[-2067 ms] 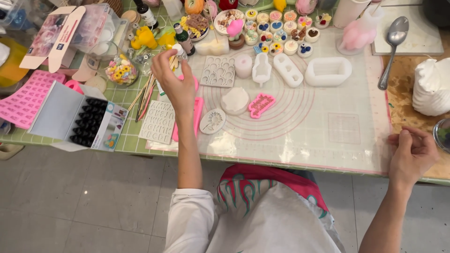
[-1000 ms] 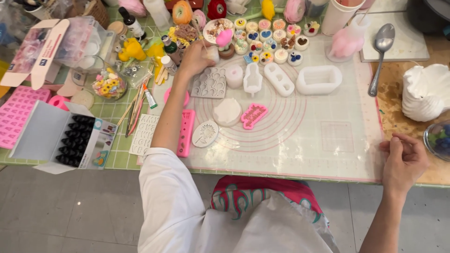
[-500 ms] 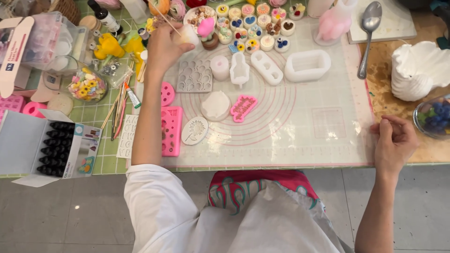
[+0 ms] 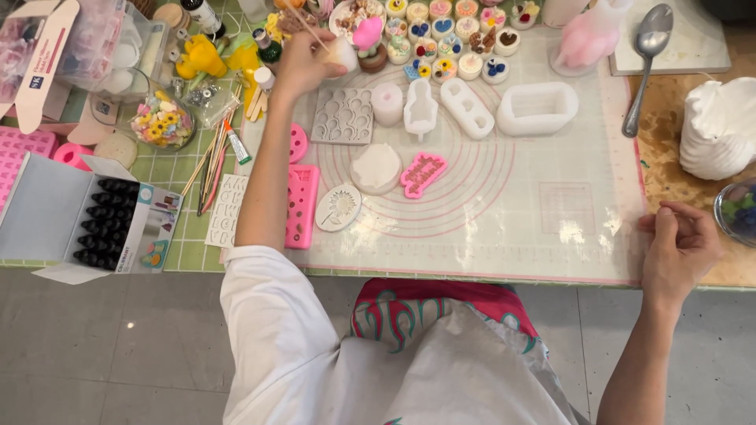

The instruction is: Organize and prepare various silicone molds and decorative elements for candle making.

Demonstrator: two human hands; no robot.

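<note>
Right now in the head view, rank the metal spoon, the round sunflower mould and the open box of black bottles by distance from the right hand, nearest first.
1. Metal spoon: beyond the right hand, at the table's far edge.
2. Round sunflower mould: mid-mat, towards the left.
3. Open box of black bottles: far left, off the mat.

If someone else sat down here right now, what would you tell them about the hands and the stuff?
Left hand: raised over the far side of the mat, fingers closed around a small white piece and a thin wooden stick.
Right hand: loosely curled, holding nothing, resting at the right edge of the clear mat.
Things: grey mould, white moulds and pink moulds lie on the mat; small decorated cups sit at the far edge.
Done: many cups look filled and decorated.
Left: I cannot tell whether the moulds on the mat are filled.
</note>
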